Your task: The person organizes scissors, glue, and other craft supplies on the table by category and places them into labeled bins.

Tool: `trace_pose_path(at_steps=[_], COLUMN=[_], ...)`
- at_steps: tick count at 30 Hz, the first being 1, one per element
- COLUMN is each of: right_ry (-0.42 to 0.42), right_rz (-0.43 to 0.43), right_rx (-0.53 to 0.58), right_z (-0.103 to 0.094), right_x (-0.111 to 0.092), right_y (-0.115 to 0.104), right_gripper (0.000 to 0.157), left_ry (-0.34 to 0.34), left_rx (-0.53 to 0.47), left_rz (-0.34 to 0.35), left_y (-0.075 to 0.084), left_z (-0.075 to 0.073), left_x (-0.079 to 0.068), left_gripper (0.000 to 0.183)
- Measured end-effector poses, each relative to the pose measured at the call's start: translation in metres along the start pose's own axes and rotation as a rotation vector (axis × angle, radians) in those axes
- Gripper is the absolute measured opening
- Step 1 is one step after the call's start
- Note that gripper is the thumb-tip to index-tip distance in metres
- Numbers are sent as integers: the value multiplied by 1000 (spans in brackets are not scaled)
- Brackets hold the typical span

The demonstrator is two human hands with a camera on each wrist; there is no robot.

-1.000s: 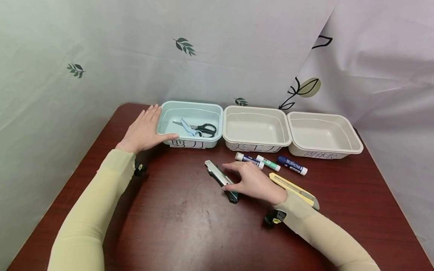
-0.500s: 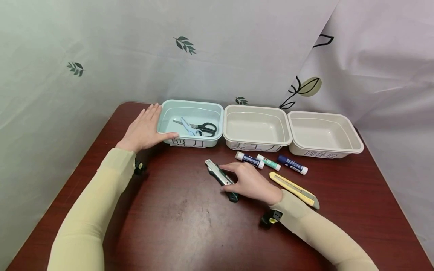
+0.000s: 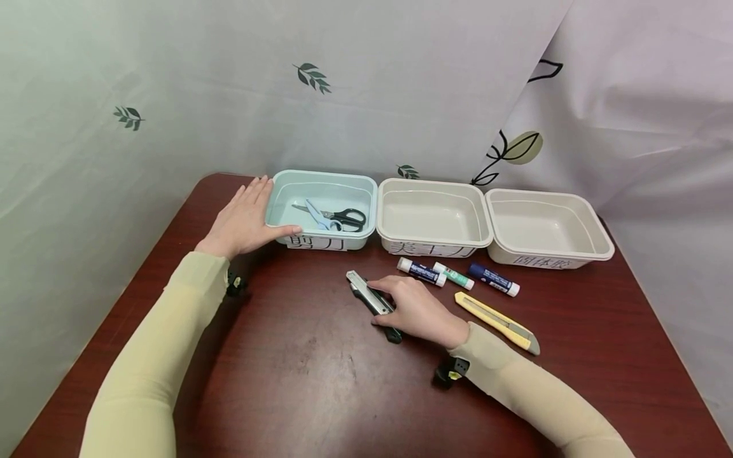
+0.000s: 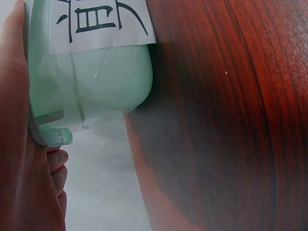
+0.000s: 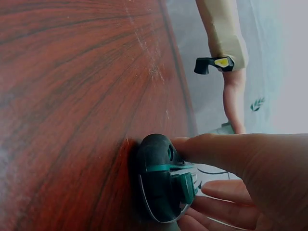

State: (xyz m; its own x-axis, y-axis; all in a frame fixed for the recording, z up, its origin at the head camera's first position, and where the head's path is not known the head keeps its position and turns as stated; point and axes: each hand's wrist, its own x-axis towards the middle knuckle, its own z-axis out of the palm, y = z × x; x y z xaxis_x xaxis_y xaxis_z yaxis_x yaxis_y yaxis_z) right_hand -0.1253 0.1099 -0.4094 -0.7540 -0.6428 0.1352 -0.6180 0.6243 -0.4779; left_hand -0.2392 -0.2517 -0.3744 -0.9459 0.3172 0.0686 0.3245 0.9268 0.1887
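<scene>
A silver-and-dark-green utility knife [image 3: 370, 294] lies slantwise on the table. My right hand [image 3: 417, 310] pinches it from above, thumb on the near side and fingers on the far side. In the right wrist view, the dark rounded end of the utility knife [image 5: 159, 178] faces the camera, with the thumb [image 5: 216, 149] against it. My left hand [image 3: 237, 219] rests on the left end of the light blue bin [image 3: 366, 238], fingers spread along the rim and thumb over the front edge. Inside that bin are black-handled scissors [image 3: 350, 219] and light blue scissors [image 3: 321, 217].
Two beige bins, a middle one [image 3: 438, 242] and a right one [image 3: 595, 249], stand in line with the blue bin, all labelled. Before them lie two dark blue glue sticks [image 3: 420, 271] [image 3: 494, 279], a green glue stick [image 3: 453, 276] and a yellow utility knife [image 3: 497, 322].
My right hand has shifted slightly left, closing in around the silver-and-green utility knife, which stays in place. The left hand has not moved.
</scene>
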Motion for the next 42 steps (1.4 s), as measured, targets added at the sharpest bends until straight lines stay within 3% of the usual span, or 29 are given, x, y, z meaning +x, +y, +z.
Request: trace_pose_path(at_steps=[22,42], right_ry=[-19,32], right_rz=[58,40], right_rx=[-38,-45], right_z=[0,-10], right_x=[3,2], right_y=[-6,-8], right_gripper=[56,59], left_ry=[-2,4], left_rx=[-13,-7], left_rz=[-14,-10], left_y=[0,0], left_z=[2,-1], left_x=[-3,-2], left_gripper=[122,123])
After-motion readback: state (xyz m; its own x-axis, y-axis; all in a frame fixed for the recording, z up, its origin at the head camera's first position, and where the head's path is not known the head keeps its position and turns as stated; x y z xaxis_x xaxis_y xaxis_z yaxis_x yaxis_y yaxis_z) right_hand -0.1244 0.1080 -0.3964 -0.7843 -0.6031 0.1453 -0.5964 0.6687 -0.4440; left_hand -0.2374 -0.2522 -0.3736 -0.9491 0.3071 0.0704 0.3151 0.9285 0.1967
